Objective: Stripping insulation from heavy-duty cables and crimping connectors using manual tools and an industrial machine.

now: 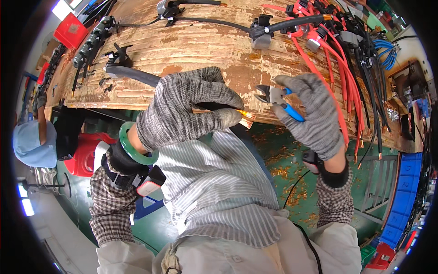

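My left hand, in a grey knit glove, grips a thick black cable near the table's front edge. Its frayed copper strands poke out past my fingertips, pointing right, with a pale strip beside them. The cable's other end lies on the wood by a black clamp-like connector. Just right of the bare strands, my gloved right hand holds small blue-handled cutting pliers. Their jaws are parted and face left, apart from the cable.
Black cables with grey-and-black connectors lie across the worn wooden table. Red cables hang over its right edge. A red bin stands far left. Another person works at left by a red stool. Copper scraps litter the floor.
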Available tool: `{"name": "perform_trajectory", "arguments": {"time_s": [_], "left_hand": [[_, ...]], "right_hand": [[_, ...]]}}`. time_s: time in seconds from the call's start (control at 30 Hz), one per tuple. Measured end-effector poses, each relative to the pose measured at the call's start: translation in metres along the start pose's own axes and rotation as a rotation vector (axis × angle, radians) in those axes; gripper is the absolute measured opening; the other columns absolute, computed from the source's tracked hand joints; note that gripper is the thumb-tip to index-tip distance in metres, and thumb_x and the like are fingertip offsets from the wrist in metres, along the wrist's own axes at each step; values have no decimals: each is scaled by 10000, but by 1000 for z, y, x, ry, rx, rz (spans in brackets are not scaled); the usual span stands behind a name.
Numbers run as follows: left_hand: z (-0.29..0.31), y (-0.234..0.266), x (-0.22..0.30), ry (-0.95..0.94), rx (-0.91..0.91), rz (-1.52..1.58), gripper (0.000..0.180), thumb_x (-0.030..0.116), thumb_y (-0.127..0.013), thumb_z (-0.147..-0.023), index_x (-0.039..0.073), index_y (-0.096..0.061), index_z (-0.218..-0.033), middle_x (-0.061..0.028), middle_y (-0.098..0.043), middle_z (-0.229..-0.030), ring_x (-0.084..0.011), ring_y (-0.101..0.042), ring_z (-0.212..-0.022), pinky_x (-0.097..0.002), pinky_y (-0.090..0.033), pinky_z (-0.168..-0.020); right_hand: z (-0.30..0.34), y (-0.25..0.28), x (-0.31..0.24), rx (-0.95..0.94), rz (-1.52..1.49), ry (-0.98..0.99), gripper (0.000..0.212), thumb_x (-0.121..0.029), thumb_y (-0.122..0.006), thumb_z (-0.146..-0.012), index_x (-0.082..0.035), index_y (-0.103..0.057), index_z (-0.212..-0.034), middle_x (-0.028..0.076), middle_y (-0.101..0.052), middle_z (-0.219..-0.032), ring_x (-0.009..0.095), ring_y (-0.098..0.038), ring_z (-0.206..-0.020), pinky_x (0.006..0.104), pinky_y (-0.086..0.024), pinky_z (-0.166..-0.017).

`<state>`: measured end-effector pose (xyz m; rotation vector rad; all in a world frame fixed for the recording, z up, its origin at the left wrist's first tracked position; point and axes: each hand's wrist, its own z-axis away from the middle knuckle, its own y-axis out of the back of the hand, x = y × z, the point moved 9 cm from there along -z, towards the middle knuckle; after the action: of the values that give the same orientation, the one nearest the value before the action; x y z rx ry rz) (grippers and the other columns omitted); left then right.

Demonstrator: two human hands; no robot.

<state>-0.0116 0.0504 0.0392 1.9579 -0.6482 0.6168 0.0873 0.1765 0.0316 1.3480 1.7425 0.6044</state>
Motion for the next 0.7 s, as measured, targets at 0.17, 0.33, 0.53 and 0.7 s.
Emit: {"name": "perform_trajectory", "arguments": {"time_s": [0.17, 0.33, 0.53, 0.7], "left_hand": [[1, -7, -3, 46, -55, 69, 182, 140, -686, -748, 3, -661, -866, -86, -551, -695, -212, -519, -660, -325, -415, -588], [3, -8, 1, -24, -55, 18, 183, 144, -677, -757, 2, -659, -871, -87, -548, -691, -215, -522, -654, -331, -417, -581], [5, -6, 3, -7, -31, 6, 173, 162, -680, -752, 32, -659, -863, -102, -561, -714, -242, -568, -650, -328, -454, -587], [8, -7, -1, 2, -30, 12, 239, 186, -723, -707, 33, -656, -878, -101, -563, -725, -238, -572, -658, -325, -449, -583]], "right_hand": [[-12, 28, -30, -110, 423, 278, 542, -125, -728, -568, -129, -600, -1095, 76, -550, -933, 289, -522, -925, 407, -432, -832], [-16, 29, -45, -183, 500, 350, 524, -139, -718, -575, -128, -608, -1088, 72, -555, -918, 288, -515, -926, 418, -419, -855], [-19, 21, -56, -222, 602, 432, 474, -180, -700, -615, -137, -615, -1079, 62, -562, -883, 276, -520, -919, 407, -418, -851], [-21, 18, -60, -204, 608, 449, 468, -185, -705, -614, -146, -621, -1073, 49, -564, -868, 263, -523, -907, 408, -419, -839]]}}
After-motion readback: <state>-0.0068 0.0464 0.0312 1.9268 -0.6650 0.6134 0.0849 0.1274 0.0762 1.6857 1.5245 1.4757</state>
